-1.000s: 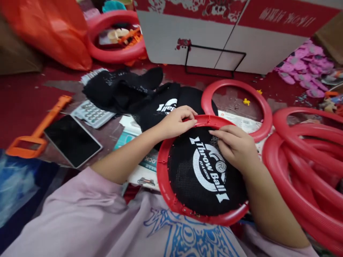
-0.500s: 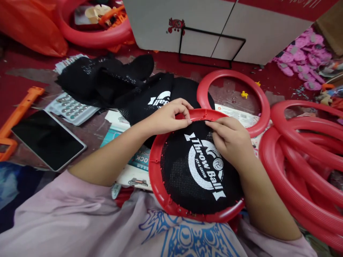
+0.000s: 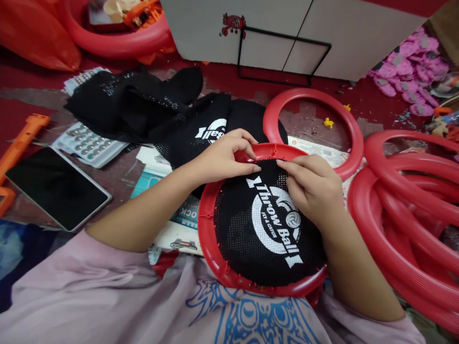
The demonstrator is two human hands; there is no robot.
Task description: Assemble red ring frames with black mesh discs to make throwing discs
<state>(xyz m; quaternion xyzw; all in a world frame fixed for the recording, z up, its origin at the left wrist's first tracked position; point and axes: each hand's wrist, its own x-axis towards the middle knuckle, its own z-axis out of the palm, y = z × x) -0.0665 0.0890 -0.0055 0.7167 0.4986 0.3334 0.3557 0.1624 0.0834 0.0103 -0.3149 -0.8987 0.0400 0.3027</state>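
Note:
A red plastic ring rests against my lap with a black mesh net printed "Throw Ball" stretched across it. My left hand is closed, pinching the mesh edge at the top of the ring's rim. Just to its right, my right hand is curled, its fingertips pressing the mesh against the same top edge. The two hands almost touch.
A second red ring lies behind, and several stacked red rings are at the right. More black nets are piled at the left centre by a calculator, a tablet and an orange tool. A white box stands behind.
The view has tilted down and shifted a little. Both hands have stayed at the ring's top edge, with the fingers working closer together on the mesh.

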